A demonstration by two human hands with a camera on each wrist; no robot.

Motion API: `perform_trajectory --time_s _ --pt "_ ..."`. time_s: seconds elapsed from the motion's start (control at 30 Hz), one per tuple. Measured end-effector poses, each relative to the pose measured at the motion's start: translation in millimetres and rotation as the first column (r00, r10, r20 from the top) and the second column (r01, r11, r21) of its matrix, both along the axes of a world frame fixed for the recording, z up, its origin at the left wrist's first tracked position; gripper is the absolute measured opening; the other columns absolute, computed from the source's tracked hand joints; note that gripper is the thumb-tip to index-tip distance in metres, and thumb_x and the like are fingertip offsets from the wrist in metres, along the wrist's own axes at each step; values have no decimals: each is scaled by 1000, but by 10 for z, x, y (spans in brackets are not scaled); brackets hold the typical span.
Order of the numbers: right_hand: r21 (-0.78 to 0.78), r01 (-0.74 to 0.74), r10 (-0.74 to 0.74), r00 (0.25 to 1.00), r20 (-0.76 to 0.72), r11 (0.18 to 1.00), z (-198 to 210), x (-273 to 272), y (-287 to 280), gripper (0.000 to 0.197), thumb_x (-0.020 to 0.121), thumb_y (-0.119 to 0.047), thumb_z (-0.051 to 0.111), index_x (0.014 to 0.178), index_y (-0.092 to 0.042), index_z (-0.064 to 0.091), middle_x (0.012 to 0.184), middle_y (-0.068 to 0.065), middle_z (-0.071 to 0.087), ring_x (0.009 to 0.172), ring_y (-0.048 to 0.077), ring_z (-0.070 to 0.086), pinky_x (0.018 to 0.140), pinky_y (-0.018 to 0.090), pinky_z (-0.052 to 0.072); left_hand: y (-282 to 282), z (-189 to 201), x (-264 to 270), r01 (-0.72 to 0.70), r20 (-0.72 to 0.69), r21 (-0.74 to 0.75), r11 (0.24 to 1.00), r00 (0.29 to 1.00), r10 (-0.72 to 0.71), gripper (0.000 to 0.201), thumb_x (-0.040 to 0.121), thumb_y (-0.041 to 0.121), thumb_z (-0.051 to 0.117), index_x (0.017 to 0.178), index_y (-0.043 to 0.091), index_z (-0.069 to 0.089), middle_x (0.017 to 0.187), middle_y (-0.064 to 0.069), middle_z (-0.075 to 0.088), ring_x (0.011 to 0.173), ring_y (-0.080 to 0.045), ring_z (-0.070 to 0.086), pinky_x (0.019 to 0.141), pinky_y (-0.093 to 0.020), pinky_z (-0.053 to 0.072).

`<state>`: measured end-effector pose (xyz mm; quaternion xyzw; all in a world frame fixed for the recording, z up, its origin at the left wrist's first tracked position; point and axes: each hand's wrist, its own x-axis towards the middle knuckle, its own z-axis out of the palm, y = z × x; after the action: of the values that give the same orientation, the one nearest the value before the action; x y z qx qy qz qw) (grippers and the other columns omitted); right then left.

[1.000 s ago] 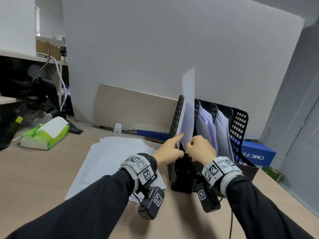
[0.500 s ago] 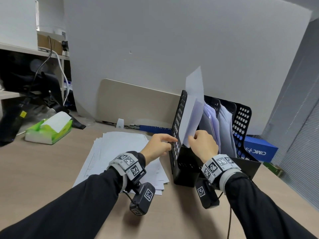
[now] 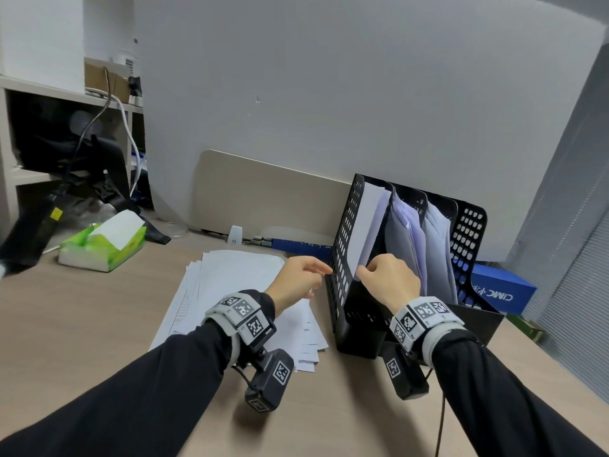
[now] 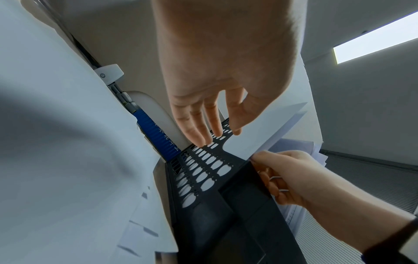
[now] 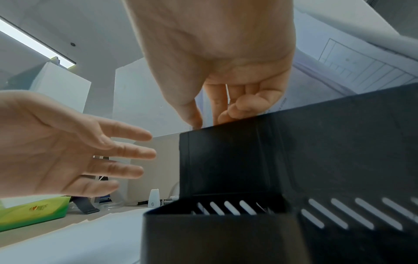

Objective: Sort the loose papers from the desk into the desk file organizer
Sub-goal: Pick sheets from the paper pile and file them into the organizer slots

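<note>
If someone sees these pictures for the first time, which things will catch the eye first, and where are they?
First, the black perforated plastic file organizer at the desk's right, with pale sheets standing in its slots. The right hand pinches the white sheet in the leftmost slot, while the left hand hovers open beside the organizer's side wall. Left of it lies the loose stack of white papers, and farther left a green tissue pack.

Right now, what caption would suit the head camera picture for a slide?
Right hand pinches a white paper sheet in the black perforated plastic file organizer; open left hand hovers beside it.
</note>
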<state>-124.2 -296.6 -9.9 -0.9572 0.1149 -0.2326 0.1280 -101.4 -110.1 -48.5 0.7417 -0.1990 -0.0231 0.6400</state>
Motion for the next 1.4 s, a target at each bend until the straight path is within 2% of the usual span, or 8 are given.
perform_trajectory --time_s 0.27,0.4,0.5,0.67,0.73,0.93,1.23,1.4 --pt "103 -150 88 888 452 983 55 -111 212 51 94 -36 53 51 -11 41 46 1 39 48 24 42 52 28 32 93 -92 24 -103 -105 5 995 989 103 28 94 -1 45 97 14 69 101 -5 63 85 -16 61 73 -29 55" --pt "317 -261 217 962 168 912 69 -74 484 40 89 -25 53 51 -12 52 51 5 52 47 17 46 52 28 41 176 -205 74 -184 -230 16 983 956 183 24 93 0 48 95 11 70 105 -8 61 77 -20 59 64 -28 53" --pt "641 -174 381 903 -199 748 -35 -43 697 23 91 -17 55 86 0 70 74 14 71 55 20 65 53 28 56 254 -303 88 -237 -319 12 971 920 228 27 93 0 46 106 5 68 100 -11 61 78 -24 58 66 -31 53" --pt "697 42 348 844 -409 716 -372 127 835 39 92 -24 62 123 -3 53 110 15 62 86 24 65 71 34 61 422 -477 123 -281 -452 -105 954 868 206 23 96 3 51 114 -4 64 100 -18 60 78 -31 60 79 -41 59" --pt "722 86 326 851 -412 687 -481 194 846 35 91 -23 62 119 -6 49 105 11 55 78 20 55 77 33 55 500 -526 132 -272 -497 -185 944 855 149 23 97 6 53 116 -5 61 104 -19 60 82 -30 64 75 -38 61" --pt "816 157 258 901 -349 556 -693 294 854 18 87 -16 59 99 -6 51 73 7 43 51 18 42 53 25 37 630 -610 169 -251 -540 -349 903 841 25 19 97 4 50 111 -3 61 109 -22 61 92 -32 68 68 -36 60" --pt "936 151 195 956 -220 318 -832 274 776 24 79 -19 61 98 -16 48 78 2 41 57 19 47 51 25 49 660 -613 183 -236 -548 -347 908 836 8 19 97 3 47 108 0 63 111 -21 63 96 -32 69 68 -36 59" --pt "971 85 209 969 -133 223 -908 221 720 30 87 -15 59 114 -4 60 85 6 47 51 15 52 50 24 45 663 -623 174 -234 -545 -354 905 839 4 21 97 2 46 109 0 63 111 -21 64 98 -33 69 76 -40 59"
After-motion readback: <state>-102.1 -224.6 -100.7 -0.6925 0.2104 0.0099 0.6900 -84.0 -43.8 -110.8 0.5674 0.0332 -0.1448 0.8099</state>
